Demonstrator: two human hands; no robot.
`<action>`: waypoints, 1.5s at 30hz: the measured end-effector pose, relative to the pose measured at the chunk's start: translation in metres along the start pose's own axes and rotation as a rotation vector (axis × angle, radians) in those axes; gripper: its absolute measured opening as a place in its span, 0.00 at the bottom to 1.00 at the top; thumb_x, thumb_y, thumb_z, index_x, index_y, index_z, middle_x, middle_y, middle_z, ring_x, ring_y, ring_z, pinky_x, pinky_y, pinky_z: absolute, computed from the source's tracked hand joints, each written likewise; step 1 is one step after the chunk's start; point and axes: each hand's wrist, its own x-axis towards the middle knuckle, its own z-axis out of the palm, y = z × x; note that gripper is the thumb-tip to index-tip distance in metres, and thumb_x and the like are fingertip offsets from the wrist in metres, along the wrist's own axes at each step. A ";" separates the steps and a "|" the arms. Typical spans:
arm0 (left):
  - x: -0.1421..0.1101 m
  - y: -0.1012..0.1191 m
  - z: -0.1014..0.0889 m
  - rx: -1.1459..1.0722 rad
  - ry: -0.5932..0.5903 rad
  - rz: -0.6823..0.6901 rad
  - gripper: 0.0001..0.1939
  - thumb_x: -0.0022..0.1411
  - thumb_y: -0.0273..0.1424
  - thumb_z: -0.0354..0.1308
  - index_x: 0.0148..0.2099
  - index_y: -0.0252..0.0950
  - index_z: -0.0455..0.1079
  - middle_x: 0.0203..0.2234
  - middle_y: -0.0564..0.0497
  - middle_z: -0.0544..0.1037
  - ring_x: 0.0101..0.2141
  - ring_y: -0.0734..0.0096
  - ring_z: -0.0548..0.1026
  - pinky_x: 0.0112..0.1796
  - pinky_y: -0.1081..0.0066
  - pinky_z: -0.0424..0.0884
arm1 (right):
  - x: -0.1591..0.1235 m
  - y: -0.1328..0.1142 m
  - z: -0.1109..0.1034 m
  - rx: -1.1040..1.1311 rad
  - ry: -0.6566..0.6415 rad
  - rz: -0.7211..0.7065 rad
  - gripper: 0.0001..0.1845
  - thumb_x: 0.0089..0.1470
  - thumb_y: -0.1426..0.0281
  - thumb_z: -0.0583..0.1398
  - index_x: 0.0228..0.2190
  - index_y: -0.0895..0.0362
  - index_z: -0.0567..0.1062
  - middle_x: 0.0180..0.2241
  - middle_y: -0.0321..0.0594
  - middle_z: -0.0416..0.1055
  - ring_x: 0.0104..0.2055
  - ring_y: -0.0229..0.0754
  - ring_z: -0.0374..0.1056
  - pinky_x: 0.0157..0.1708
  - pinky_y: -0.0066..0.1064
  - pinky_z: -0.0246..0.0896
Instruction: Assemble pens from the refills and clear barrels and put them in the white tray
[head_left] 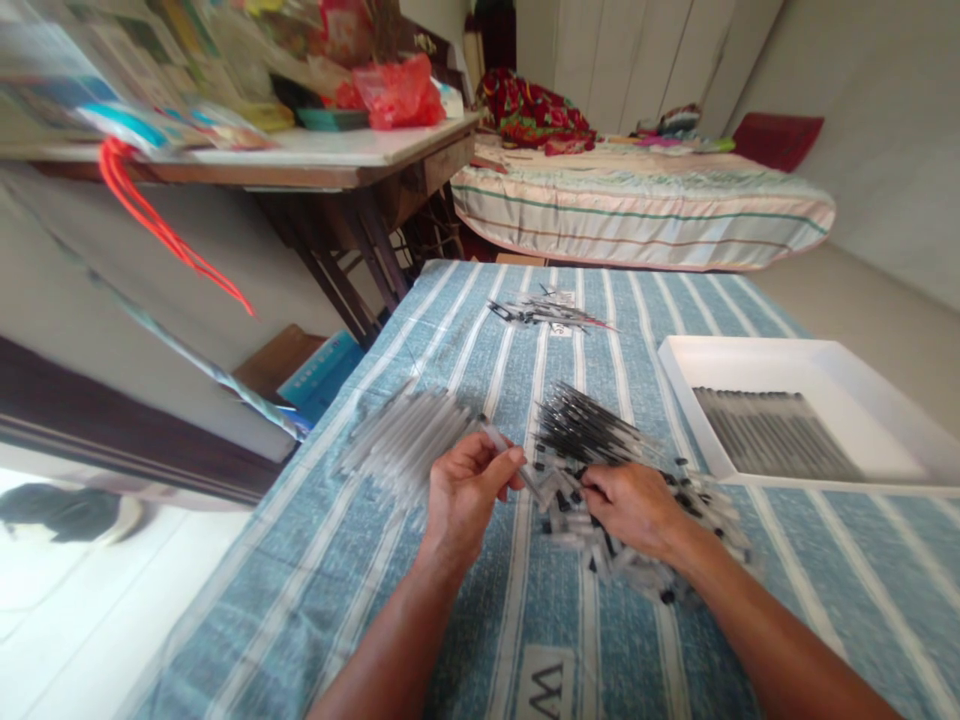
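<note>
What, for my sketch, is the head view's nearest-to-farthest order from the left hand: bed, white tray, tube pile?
1. Tube pile, left of the left hand.
2. White tray, far right.
3. Bed, beyond the table.

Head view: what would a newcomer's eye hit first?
Probably the bright red bag on the side table at upper left, then the white tray at right with its row of grey pens. Centrally, the left grip holds a clear tube; the right grip is at a heap of small pieces.
</note>
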 end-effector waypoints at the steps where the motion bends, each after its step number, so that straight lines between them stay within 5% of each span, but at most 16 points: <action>1: 0.000 0.000 0.000 -0.021 0.009 -0.002 0.07 0.50 0.31 0.62 0.28 0.32 0.70 0.14 0.55 0.71 0.16 0.80 0.65 0.18 0.79 0.59 | 0.000 0.001 0.000 0.035 0.015 0.012 0.13 0.52 0.69 0.51 0.27 0.55 0.76 0.24 0.40 0.75 0.28 0.41 0.70 0.26 0.28 0.48; 11: 0.003 0.002 -0.001 -0.228 0.061 -0.037 0.07 0.49 0.30 0.63 0.28 0.32 0.69 0.20 0.53 0.76 0.18 0.80 0.68 0.19 0.79 0.60 | -0.010 0.004 -0.009 0.833 -0.095 -0.116 0.11 0.50 0.65 0.54 0.25 0.60 0.71 0.16 0.29 0.55 0.17 0.31 0.53 0.18 0.23 0.46; 26: 0.001 -0.001 0.000 -0.262 -0.004 -0.087 0.07 0.50 0.30 0.63 0.29 0.32 0.70 0.21 0.53 0.76 0.18 0.80 0.69 0.20 0.78 0.61 | -0.013 -0.005 -0.006 0.885 -0.048 -0.153 0.10 0.51 0.67 0.55 0.24 0.59 0.71 0.13 0.29 0.61 0.16 0.29 0.54 0.17 0.21 0.49; 35: 0.002 -0.005 0.000 -0.292 -0.006 -0.121 0.08 0.50 0.30 0.63 0.30 0.31 0.68 0.23 0.51 0.77 0.19 0.79 0.71 0.20 0.78 0.63 | -0.012 -0.014 0.007 1.167 -0.057 0.002 0.10 0.52 0.64 0.55 0.29 0.59 0.70 0.22 0.35 0.72 0.18 0.31 0.64 0.17 0.22 0.57; 45: 0.001 -0.004 0.001 -0.254 -0.017 -0.180 0.09 0.49 0.31 0.63 0.29 0.31 0.68 0.24 0.48 0.79 0.19 0.75 0.74 0.19 0.77 0.66 | -0.011 -0.018 0.016 1.140 0.049 0.011 0.11 0.49 0.62 0.59 0.28 0.58 0.70 0.19 0.32 0.68 0.17 0.31 0.63 0.17 0.22 0.59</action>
